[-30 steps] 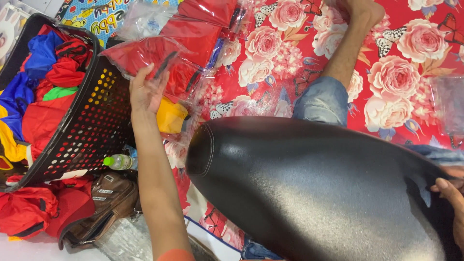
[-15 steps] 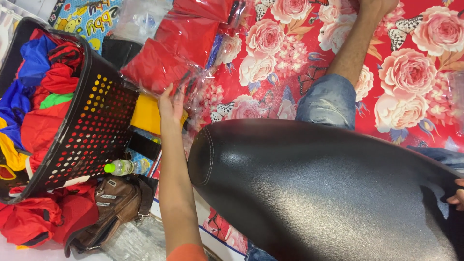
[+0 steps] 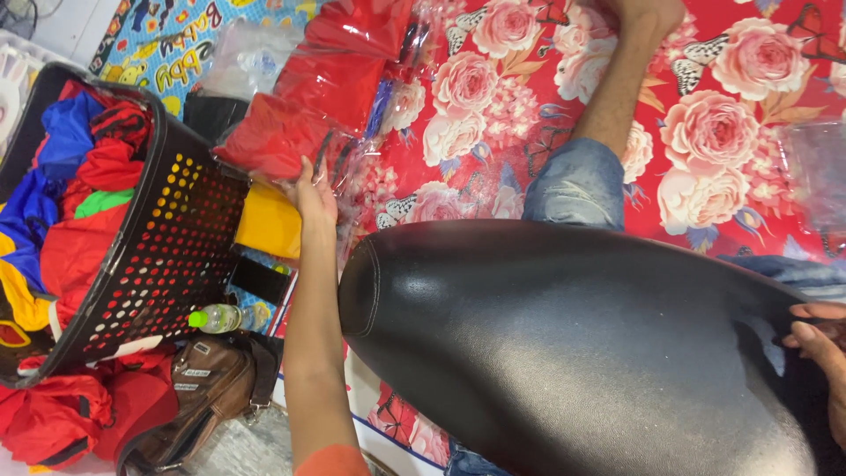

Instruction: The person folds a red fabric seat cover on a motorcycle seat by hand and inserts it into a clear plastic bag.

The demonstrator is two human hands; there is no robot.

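We are over a red floor mat printed with pink roses and butterflies point(image 3: 705, 132), which fills most of the view. Largest on it is a smooth black leather cushion of rounded shape point(image 3: 573, 353), lying across our lap in the lower right. At the left, a black perforated plastic basket point(image 3: 167, 256) lies tilted and is stuffed with red, blue and yellow garments. Red clothes point(image 3: 62, 419) are heaped below it, beside a brown leather bag point(image 3: 198, 388). Between basket and mat sit a folded yellow cloth point(image 3: 269, 220) and a small clear plastic bottle with a green cap point(image 3: 225, 317).

Our left hand point(image 3: 313, 194) reaches up from the bottom edge, fingers spread flat against a red garment sealed in a clear plastic bag point(image 3: 278, 141), which lies just beside the basket's rim, with more such red packets point(image 3: 352, 62) stacked above it. Our right hand point(image 3: 820, 339) shows only at the right edge, its fingers curled on the end of the black cushion; how tightly they grip we cannot tell.
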